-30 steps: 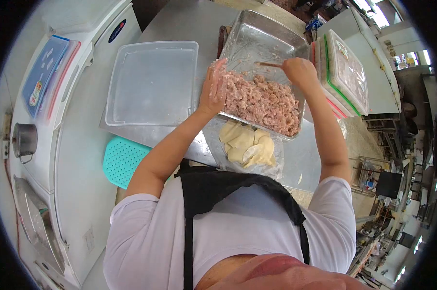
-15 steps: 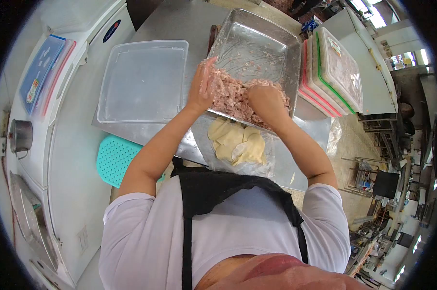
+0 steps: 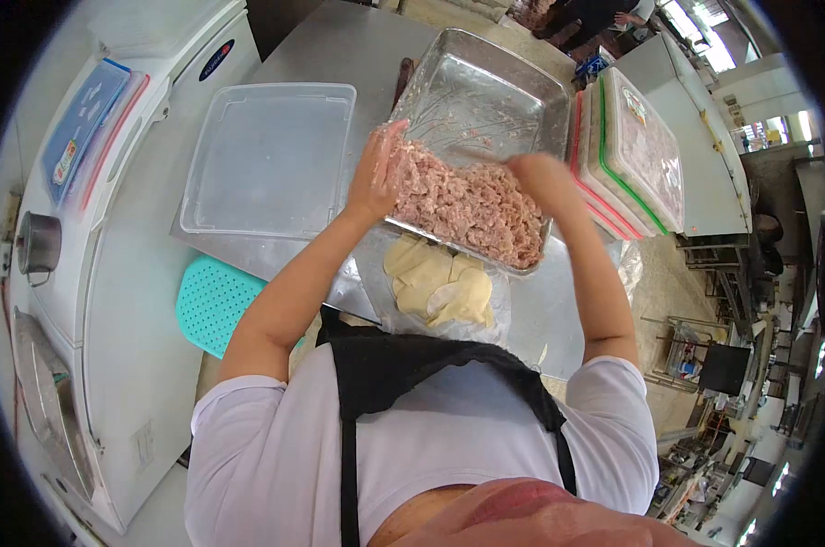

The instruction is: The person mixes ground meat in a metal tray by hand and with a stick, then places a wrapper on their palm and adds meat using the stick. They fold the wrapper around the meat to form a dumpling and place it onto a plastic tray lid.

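Ground meat [image 3: 467,205] is heaped along the near side of a deep metal tray [image 3: 474,64], whose far part shows only smears and small bits. At the tray's left wall is my left hand [image 3: 376,173], fingers stretched out and together, with bits of meat on them, touching the edge of the heap. My right hand [image 3: 542,185] is over the tray's right side at the heap's far edge, smeared by motion; its fingers are hard to make out. Just below the tray, pale yellow round wrappers [image 3: 440,283] lie on clear plastic on the metal table [image 3: 544,310].
A translucent plastic lid [image 3: 266,159] lies left of the tray. Stacked lidded containers [image 3: 645,150] stand close on the right. A turquoise perforated stool [image 3: 216,305] is below the table's left edge, beside a white freezer [image 3: 152,301]. Another person [image 3: 586,20] stands at the back.
My right hand has come up out of the meat and moved right and away from me. My left hand stays at the tray's left wall. The view has shifted slightly.
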Available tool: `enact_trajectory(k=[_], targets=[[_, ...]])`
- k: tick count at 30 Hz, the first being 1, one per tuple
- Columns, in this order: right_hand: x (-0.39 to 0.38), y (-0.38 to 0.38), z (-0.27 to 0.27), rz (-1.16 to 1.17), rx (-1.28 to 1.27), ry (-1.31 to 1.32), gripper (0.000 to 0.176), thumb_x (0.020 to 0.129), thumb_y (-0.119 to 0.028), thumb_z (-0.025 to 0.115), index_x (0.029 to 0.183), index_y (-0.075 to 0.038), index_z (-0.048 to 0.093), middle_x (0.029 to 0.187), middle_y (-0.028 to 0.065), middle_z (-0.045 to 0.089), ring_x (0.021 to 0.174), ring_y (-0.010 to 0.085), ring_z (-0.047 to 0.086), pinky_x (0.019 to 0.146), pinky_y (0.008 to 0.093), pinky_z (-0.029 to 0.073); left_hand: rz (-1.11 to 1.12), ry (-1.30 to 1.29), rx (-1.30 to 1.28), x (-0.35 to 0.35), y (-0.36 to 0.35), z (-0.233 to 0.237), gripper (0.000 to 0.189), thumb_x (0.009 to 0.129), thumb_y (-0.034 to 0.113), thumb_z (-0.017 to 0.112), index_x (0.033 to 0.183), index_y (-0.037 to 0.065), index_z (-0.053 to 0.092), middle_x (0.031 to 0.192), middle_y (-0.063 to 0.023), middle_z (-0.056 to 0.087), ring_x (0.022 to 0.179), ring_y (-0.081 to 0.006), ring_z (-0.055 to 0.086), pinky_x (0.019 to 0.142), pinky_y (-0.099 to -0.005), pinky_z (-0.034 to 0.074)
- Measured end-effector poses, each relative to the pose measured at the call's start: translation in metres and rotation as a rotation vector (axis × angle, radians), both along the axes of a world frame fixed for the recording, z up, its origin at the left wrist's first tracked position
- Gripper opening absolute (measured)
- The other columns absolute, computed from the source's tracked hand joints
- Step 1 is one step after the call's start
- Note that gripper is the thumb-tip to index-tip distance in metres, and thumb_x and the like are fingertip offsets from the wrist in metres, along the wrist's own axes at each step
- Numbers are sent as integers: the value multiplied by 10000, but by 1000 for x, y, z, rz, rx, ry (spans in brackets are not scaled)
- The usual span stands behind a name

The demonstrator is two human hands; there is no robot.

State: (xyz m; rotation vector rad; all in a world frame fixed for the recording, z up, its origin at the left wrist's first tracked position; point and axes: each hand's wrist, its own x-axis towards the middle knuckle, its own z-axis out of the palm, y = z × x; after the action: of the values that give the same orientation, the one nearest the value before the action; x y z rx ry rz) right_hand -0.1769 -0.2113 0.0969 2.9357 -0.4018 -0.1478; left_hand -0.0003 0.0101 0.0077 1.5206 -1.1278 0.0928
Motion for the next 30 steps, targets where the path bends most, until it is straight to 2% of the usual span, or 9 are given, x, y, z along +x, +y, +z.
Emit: enact_trajectory(k=[4,8,12,14,18,21,24,28,30], targets=[[-9,-39,-25,-271,-65,57,170,830,-109,512,882,-31,653,863,207,664,834,373,654,721,467,525,7,-9,19,-2,2,1,390,949,150,405,1309,2,425,1277,-224,480,1179,-407,446,1032,-428,338],[4,13,-11,15,68,160,168,825,-103,509,880,-33,652,863,201,662,830,365,651,713,469,521,-29,-1,-16,4,-1,-3,386,948,141,408,1307,3,428,1270,-223,483,1167,-412,450,1027,-432,340],[1,-56,-29,-252,0,-5,185,832,-99,505,831,-8,666,830,227,657,801,373,659,697,481,526,-38,20,-13,0,2,0,379,943,125,416,1303,6,434,1250,-232,486,1153,-414,459,1014,-439,350],[8,-26,-42,-239,41,-130,176,832,-94,506,838,-21,667,844,234,656,820,383,656,705,490,525,-48,29,-25,3,1,2,379,936,111,430,1301,8,436,1221,-243,489,1139,-412,468,1001,-437,361],[16,-7,-20,4,158,88,199,841,-72,486,882,-21,674,887,242,657,826,401,649,712,484,520,-89,62,-10,1,4,5,385,929,104,438,1302,7,433,1202,-245,491,1125,-418,475,985,-433,377],[27,-86,-41,-291,193,-26,166,830,-63,497,897,-2,636,918,240,641,846,378,636,742,466,494,-69,40,12,3,5,9,389,927,106,444,1303,7,430,1197,-244,491,1123,-422,475,975,-431,386],[23,-73,-104,36,112,-98,221,824,-57,503,991,-25,644,935,238,636,842,384,632,747,462,496,-112,88,60,6,7,9,418,919,98,392,1320,-17,408,1265,-231,478,1175,-401,452,1030,-425,337],[31,2,-20,61,329,148,334,840,-42,466,1134,-71,621,1005,236,644,953,378,625,820,476,489,-125,49,34,4,4,7,410,943,145,391,1319,-19,408,1269,-227,477,1189,-390,450,1039,-421,331],[21,-55,-20,-2,244,5,256,826,-33,490,1026,-24,648,906,222,658,886,386,639,788,452,508,-130,58,42,5,4,7,409,948,155,391,1318,-18,409,1270,-226,477,1192,-387,449,1041,-421,330]])
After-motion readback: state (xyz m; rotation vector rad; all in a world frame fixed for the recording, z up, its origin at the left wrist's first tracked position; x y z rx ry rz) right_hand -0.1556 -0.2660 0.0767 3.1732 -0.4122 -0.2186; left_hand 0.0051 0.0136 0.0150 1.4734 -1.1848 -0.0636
